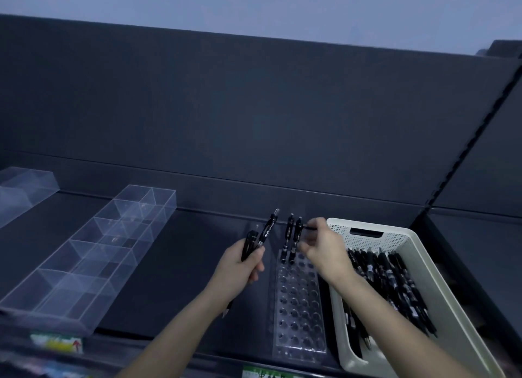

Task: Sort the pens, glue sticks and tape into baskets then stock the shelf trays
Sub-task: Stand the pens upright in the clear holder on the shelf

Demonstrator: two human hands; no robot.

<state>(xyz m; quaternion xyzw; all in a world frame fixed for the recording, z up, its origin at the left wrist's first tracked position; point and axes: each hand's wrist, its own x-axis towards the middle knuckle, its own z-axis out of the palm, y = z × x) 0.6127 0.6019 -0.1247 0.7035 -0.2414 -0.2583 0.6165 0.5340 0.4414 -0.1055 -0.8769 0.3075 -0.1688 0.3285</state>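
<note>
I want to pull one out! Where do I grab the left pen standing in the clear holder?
Pinch the left standing pen by its upper barrel, from above. Its lower end sits in a hole of the clear holder, so only the top is free. Probably lift straight up.

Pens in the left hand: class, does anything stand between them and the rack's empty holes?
Nothing visible does. The pens in the left hand are beside the rack; only its far row is occupied, by two standing pens and the right hand.

Left hand (pixel 239 267) gripping, right hand (pixel 322 250) pinching
</note>
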